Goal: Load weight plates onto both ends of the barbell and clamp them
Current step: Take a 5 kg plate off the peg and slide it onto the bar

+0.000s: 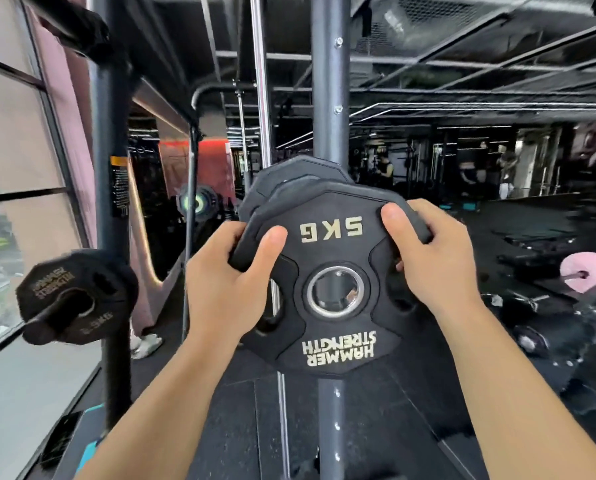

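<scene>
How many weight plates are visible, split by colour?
Black plates: 3, namely the 5 kg plate gripped by the left hand and right hand, another plate right behind it, and a small plate on a peg at left.
Pink plates: 1, low at far right.
Total: 4

Both hands grip a black 5 kg plate (334,271) by its upper edge: left hand (227,282), right hand (431,258). Lettering upside down. More plates (296,178) just behind, against the grey upright (329,98). Smaller plate (76,296) on a peg, far left.
</scene>
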